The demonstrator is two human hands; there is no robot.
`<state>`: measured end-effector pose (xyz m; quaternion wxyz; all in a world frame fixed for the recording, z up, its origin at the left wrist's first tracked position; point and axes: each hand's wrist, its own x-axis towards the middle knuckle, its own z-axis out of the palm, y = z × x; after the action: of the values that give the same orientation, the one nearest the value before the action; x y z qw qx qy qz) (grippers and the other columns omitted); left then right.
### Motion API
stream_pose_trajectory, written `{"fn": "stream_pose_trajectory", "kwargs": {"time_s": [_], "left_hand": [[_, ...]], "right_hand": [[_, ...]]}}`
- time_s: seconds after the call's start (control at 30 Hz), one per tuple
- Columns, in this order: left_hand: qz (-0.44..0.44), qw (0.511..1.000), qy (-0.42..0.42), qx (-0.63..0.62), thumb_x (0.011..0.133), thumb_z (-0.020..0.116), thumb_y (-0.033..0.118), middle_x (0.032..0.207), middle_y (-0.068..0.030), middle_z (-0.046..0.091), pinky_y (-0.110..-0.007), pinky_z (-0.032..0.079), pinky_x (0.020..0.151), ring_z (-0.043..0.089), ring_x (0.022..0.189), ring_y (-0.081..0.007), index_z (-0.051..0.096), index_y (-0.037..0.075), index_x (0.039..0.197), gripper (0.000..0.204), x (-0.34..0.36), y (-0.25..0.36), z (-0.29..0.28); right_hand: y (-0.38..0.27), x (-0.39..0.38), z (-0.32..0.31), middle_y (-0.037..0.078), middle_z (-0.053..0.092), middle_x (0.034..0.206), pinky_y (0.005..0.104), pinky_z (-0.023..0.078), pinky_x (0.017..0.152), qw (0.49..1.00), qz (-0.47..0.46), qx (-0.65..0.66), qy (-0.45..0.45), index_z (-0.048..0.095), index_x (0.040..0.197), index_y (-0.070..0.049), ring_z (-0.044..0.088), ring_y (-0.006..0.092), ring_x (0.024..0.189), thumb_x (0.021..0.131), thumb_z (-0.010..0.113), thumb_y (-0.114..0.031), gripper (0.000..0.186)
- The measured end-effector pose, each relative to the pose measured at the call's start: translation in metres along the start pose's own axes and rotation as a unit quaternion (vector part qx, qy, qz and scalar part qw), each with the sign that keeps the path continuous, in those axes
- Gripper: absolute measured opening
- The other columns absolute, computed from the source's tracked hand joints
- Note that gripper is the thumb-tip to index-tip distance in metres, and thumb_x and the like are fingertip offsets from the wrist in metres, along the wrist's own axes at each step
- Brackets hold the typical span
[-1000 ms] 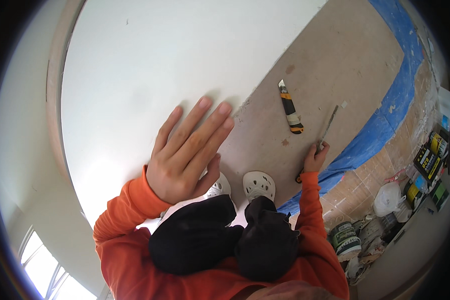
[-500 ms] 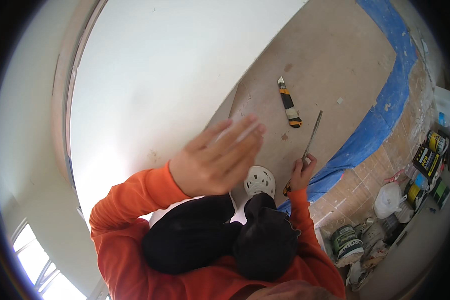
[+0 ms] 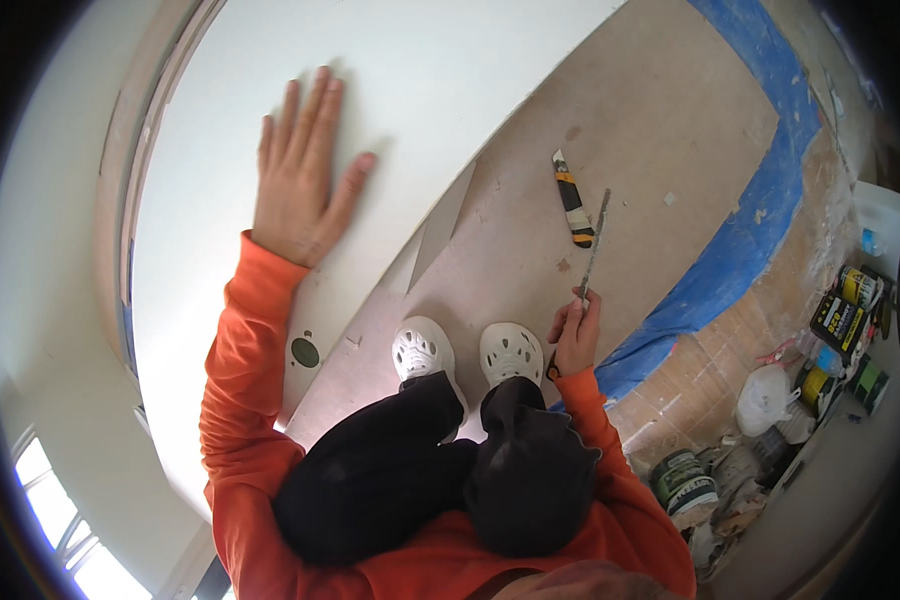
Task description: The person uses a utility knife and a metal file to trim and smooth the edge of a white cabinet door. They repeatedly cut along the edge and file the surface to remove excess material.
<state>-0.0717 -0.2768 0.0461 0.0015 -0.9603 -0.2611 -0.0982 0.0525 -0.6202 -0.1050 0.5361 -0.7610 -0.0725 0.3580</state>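
Observation:
My left hand (image 3: pixel 298 195) lies flat on a large white board (image 3: pixel 420 90), its fingers spread and pointing away from me. Close to the board's near edge, by my left forearm, is a dark green oval (image 3: pixel 305 351); whether it is a hole or a mark I cannot tell. My right hand (image 3: pixel 576 333) is closed around a jab saw (image 3: pixel 597 240), whose narrow, rough-edged blade points up and away. Most of its handle is hidden in my fingers. Just beyond the blade, a black and orange utility knife (image 3: pixel 572 200) rests on the brown floor covering, blade tip out.
Blue sheeting (image 3: pixel 740 260) runs along the right side of the floor covering. Tubs (image 3: pixel 682 480), a white plastic bag (image 3: pixel 766 400) and other clutter stand by the right wall. A grey strip (image 3: pixel 440 228) shows beside the board's edge. My white shoes (image 3: pixel 511 350) are between my hands.
My left hand has swung forward and left from above the board's edge down onto its surface. My right hand has shifted slightly left and forward with the saw. My left shoe now shows.

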Motion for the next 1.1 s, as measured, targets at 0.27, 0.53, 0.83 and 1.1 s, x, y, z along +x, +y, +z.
{"fn": "stream_pose_trajectory", "kwargs": {"time_s": [0.27, 0.53, 0.83, 1.1], "left_hand": [[0.119, 0.989, -0.043, -0.078, 0.096, 0.049, 0.032, 0.157, -0.0086, 0.025, -0.053, 0.016, 0.116, 0.020, 0.145, -0.0295, 0.028, 0.008, 0.149, 0.062, 0.013, 0.064, -0.004], [0.244, 0.959, 0.077, -0.119, 0.089, 0.061, 0.018, 0.126, -0.0083, 0.059, -0.042, 0.043, 0.102, 0.056, 0.117, -0.0269, 0.063, 0.006, 0.113, 0.027, 0.025, 0.053, -0.009], [-0.297, 0.950, 0.089, 0.050, 0.090, 0.045, 0.061, 0.144, -0.0169, 0.042, -0.047, 0.032, 0.110, 0.039, 0.132, -0.0383, 0.042, 0.013, 0.142, 0.071, -0.010, -0.247, 0.010], [-0.439, 0.894, 0.087, 0.034, 0.083, 0.044, 0.070, 0.140, -0.0166, 0.044, -0.048, 0.024, 0.111, 0.034, 0.134, -0.0372, 0.050, 0.019, 0.138, 0.075, -0.003, -0.274, 0.028]], "right_hand": [[0.011, -0.020, -0.010, 0.000, 0.049, 0.063, 0.0234, 0.035, 0.049, 0.996, -0.037, -0.068, -0.051, 0.044, 0.126, -0.001, 0.045, 0.0076, 0.051, 0.101, 0.043, -0.016, 0.029], [-0.053, -0.005, 0.013, -0.001, 0.047, 0.062, 0.0242, 0.036, 0.047, 0.989, -0.114, 0.008, -0.095, 0.049, 0.118, -0.001, 0.043, 0.0065, 0.050, 0.103, 0.041, -0.023, 0.028], [-0.058, -0.017, 0.047, 0.016, 0.049, 0.057, 0.0392, 0.041, 0.049, 0.959, -0.187, -0.085, -0.194, 0.051, 0.093, 0.000, 0.055, 0.0308, 0.051, 0.102, 0.042, -0.030, 0.033], [-0.081, -0.029, 0.060, 0.027, 0.054, 0.065, 0.0491, 0.042, 0.055, 0.937, -0.224, -0.241, -0.121, 0.054, 0.093, 0.001, 0.057, 0.0468, 0.065, 0.101, 0.041, -0.028, 0.032]]}}
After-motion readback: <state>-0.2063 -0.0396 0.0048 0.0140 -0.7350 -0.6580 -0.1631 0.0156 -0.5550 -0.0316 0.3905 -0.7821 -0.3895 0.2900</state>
